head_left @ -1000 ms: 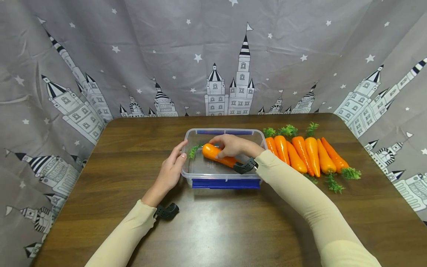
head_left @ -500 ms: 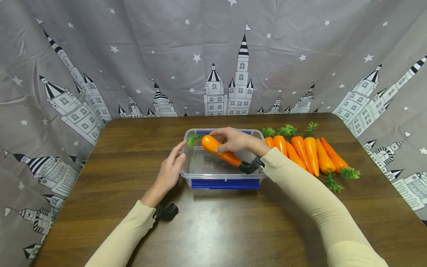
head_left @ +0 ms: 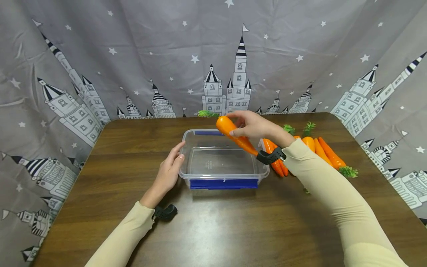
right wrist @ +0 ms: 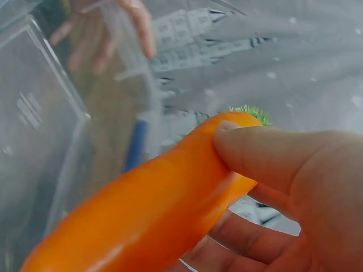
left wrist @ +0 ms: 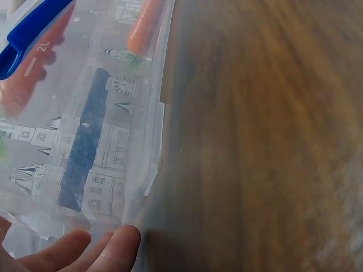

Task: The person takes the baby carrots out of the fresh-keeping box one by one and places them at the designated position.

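My right hand [head_left: 256, 128] grips an orange carrot [head_left: 227, 127] with a green leafy top, raised over the back right part of a clear plastic box [head_left: 224, 176]. The carrot slants, its thick end up and to the left, its tip toward the wrist strap. In the right wrist view the thumb [right wrist: 255, 148] presses on the carrot's side and the fingers curl beneath. My left hand [head_left: 169, 170] rests against the box's left side with its fingers fairly straight. The left wrist view shows those fingertips [left wrist: 120, 245] right at the clear wall.
Several more carrots [head_left: 321, 150] with green tops lie side by side on the brown wooden table [head_left: 133, 148], to the right of the box. A blue latch [head_left: 223, 184] runs along the box's front. Behind the table hangs a grey curtain [head_left: 150, 48] with castles.
My right hand has lifted the carrot up out of the box and moved it back and to the right. The left hand stays at the box's left side.
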A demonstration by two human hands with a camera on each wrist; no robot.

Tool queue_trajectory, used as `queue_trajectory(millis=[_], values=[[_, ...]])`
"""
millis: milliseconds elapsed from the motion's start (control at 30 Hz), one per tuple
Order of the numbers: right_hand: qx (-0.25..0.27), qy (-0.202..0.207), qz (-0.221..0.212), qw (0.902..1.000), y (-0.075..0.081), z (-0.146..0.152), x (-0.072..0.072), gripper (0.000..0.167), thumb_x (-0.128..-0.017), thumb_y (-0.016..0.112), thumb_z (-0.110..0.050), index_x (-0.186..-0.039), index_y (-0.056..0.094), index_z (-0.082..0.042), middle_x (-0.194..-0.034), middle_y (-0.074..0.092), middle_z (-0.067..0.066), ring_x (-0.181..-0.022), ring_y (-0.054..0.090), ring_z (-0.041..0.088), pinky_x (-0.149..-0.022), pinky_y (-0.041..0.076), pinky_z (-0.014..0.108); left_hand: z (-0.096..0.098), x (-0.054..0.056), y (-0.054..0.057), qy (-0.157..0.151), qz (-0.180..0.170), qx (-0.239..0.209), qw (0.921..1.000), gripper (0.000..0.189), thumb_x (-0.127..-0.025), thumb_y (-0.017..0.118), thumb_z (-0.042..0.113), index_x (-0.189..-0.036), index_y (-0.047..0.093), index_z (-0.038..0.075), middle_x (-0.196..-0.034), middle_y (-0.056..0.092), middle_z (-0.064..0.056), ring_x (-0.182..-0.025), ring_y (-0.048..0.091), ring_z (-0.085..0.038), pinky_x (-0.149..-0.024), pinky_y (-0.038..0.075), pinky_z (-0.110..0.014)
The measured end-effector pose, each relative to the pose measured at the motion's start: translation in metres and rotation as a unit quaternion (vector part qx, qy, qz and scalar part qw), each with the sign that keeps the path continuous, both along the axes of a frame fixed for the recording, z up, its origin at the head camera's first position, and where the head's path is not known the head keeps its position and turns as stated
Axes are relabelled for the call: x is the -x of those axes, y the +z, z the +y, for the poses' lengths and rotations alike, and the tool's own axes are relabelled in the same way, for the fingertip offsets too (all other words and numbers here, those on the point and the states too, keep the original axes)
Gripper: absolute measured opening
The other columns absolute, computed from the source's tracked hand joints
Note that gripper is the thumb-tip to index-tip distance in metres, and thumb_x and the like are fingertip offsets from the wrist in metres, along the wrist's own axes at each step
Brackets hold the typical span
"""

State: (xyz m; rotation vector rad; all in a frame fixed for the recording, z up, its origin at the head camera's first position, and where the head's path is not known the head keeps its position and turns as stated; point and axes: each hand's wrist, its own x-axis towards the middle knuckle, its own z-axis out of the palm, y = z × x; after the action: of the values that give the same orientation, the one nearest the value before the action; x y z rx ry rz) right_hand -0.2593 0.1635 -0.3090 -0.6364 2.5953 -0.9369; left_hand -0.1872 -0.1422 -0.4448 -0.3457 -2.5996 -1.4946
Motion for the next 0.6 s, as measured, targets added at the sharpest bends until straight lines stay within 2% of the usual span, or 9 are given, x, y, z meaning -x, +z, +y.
queue_trajectory(millis=[233,367,467,600], values=[[0.013,-0.053,0.012,0.9984,0.025,0.039,-0.003,0.060,-0.097,0.067,-0.015,-0.153,0.045,-0.013,-0.116,0.069,0.022,-0.096,0.067,0.030,-0.073,0.059,0.035,-0.001,0.000,0.001,-0.003,0.000,0.000,1.0000,0.048,-0.108,0.041,0.022,-0.156,0.042,0.022,-0.125,0.064,-0.023,-0.109,0.059,-0.035,-0.096,0.045,-0.052],[0.001,-0.089,0.018,0.9958,0.034,0.070,-0.009,0.058,-0.099,0.065,-0.017,-0.153,0.044,-0.013,-0.119,0.066,0.023,-0.098,0.065,0.030,-0.071,0.057,0.032,0.000,-0.001,0.001,-0.002,-0.002,-0.002,1.0000,0.048,-0.108,0.042,0.023,-0.156,0.042,0.022,-0.123,0.064,-0.022,-0.107,0.058,-0.034,-0.094,0.045,-0.050],[-0.013,-0.118,0.017,0.9928,0.035,0.101,-0.013,0.060,-0.100,0.064,-0.021,-0.155,0.041,-0.012,-0.125,0.063,0.026,-0.099,0.064,0.029,-0.072,0.057,0.033,0.000,0.000,0.000,-0.002,-0.002,-0.002,1.0000,0.048,-0.108,0.041,0.023,-0.156,0.042,0.022,-0.123,0.064,-0.022,-0.107,0.058,-0.034,-0.094,0.045,-0.050],[-0.021,-0.159,0.002,0.9871,0.027,0.144,-0.019,0.063,-0.101,0.063,-0.025,-0.156,0.037,-0.010,-0.132,0.060,0.030,-0.095,0.065,0.021,-0.072,0.057,0.033,-0.001,0.000,0.000,0.000,-0.001,-0.004,1.0000,0.048,-0.108,0.041,0.022,-0.156,0.042,0.021,-0.126,0.064,-0.022,-0.109,0.058,-0.035,-0.096,0.045,-0.052]])
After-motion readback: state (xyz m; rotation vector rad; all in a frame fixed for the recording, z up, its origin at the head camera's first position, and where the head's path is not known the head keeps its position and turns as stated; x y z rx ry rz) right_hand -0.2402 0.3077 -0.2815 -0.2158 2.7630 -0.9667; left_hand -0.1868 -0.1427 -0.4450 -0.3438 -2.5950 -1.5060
